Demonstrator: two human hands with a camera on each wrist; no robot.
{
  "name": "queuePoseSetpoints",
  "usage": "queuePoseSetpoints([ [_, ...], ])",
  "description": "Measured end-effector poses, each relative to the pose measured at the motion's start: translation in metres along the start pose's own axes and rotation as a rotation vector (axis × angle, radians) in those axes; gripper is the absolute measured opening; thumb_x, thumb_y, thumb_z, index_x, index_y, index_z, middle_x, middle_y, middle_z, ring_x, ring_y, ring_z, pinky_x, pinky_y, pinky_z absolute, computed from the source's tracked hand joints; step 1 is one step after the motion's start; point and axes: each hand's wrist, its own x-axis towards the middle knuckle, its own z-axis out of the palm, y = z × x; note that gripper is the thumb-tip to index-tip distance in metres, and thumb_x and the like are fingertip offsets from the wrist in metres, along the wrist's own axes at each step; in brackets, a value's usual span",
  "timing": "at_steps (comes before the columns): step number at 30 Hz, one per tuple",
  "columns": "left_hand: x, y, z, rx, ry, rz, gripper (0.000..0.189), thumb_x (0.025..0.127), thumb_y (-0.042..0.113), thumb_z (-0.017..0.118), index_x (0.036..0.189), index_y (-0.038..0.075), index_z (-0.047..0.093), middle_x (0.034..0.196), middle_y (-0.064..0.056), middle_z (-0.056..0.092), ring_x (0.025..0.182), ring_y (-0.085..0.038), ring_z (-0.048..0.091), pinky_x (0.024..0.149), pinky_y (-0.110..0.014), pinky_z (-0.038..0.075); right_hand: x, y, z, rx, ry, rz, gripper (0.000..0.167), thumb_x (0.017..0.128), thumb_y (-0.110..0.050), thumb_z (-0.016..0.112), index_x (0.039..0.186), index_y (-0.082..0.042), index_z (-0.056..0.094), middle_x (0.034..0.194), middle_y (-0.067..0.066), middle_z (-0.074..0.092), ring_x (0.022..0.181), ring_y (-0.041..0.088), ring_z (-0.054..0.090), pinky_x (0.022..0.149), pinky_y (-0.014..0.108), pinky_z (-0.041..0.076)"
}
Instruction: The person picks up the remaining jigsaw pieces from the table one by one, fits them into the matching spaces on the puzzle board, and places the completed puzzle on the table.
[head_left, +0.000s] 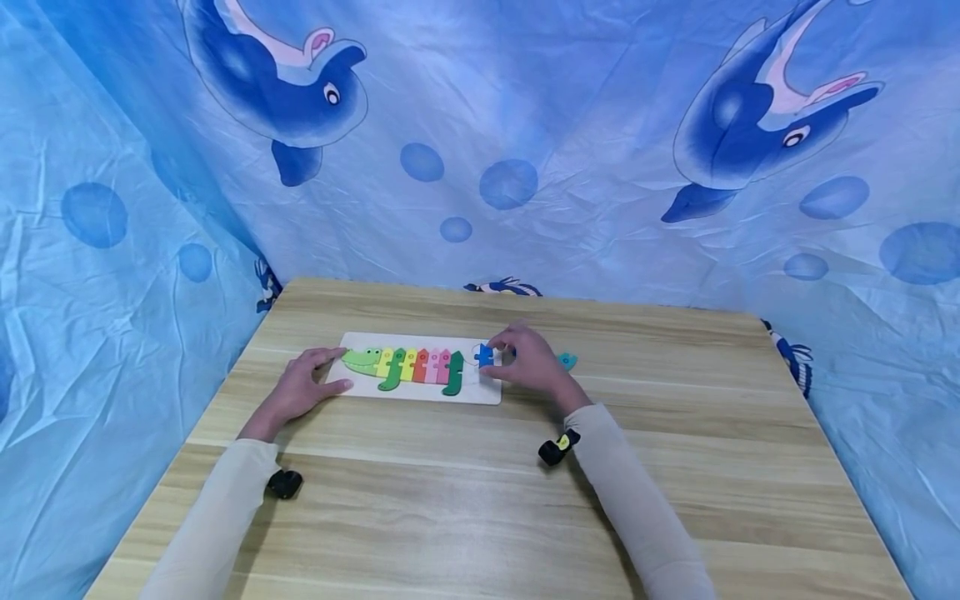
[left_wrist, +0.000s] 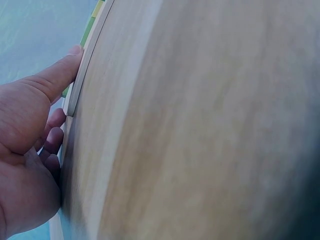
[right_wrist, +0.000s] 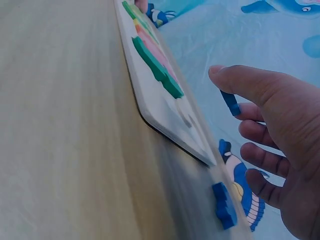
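Note:
A white wooden puzzle board [head_left: 405, 396] carries a crocodile of coloured pieces, its green head [head_left: 362, 360] at the left and a dark green leg piece [head_left: 454, 373] at the right. My left hand [head_left: 300, 383] holds the board's left end between thumb and fingers. In the left wrist view its thumb [left_wrist: 62, 72] lies along the board's edge. Over the right end, my right hand [head_left: 531, 360] pinches a blue puzzle piece [head_left: 484, 357] between thumb and index finger. The right wrist view shows this piece [right_wrist: 230, 102] raised above the board, its other fingers loosely bent.
Another blue piece [right_wrist: 224, 206] lies on the wooden table [head_left: 450, 483] just beyond the board's right end. A teal piece [head_left: 567, 361] sits right of my right hand, partly hidden by it. A blue curtain with dolphins [head_left: 480, 100] hangs behind the table.

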Motion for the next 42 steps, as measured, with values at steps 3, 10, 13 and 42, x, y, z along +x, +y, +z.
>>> queuePoseSetpoints([
  [3, -0.001, 0.000, 0.000, -0.003, -0.001, 0.002, 0.075, 0.093, 0.038, 0.076, 0.155, 0.010, 0.045, 0.158, -0.029, 0.033, 0.141, -0.053, 0.026, 0.112, -0.069, 0.022, 0.001, -0.001, 0.007, -0.009, -0.001, 0.015, 0.044, 0.081, -0.042, 0.087, 0.114, -0.015, 0.077, 0.102, -0.002, 0.063, 0.093, 0.018, 0.059, 0.083, 0.035, 0.052],
  [10, -0.001, 0.000, 0.000, -0.005, 0.005, 0.013, 0.074, 0.093, 0.037, 0.076, 0.155, 0.010, 0.045, 0.158, -0.028, 0.033, 0.141, -0.053, 0.026, 0.112, -0.069, 0.023, 0.004, -0.004, 0.017, -0.034, -0.002, 0.013, 0.044, 0.080, -0.044, 0.087, 0.113, -0.016, 0.078, 0.099, -0.005, 0.063, 0.089, 0.013, 0.057, 0.081, 0.034, 0.052],
  [13, -0.001, 0.000, 0.000, -0.003, 0.006, 0.008, 0.074, 0.094, 0.037, 0.076, 0.155, 0.011, 0.045, 0.158, -0.028, 0.033, 0.142, -0.053, 0.026, 0.112, -0.069, 0.022, 0.004, -0.005, 0.021, -0.049, -0.012, 0.008, 0.045, 0.081, -0.046, 0.087, 0.113, -0.017, 0.078, 0.099, -0.006, 0.063, 0.090, 0.011, 0.057, 0.082, 0.033, 0.052],
  [42, -0.002, 0.001, -0.001, -0.007, 0.009, 0.019, 0.073, 0.094, 0.034, 0.076, 0.155, 0.009, 0.045, 0.157, -0.030, 0.033, 0.140, -0.053, 0.027, 0.111, -0.069, 0.024, 0.007, -0.007, 0.037, -0.079, -0.081, 0.025, 0.051, 0.082, -0.047, 0.085, 0.119, -0.013, 0.076, 0.105, -0.001, 0.064, 0.093, 0.014, 0.058, 0.086, 0.035, 0.052],
])
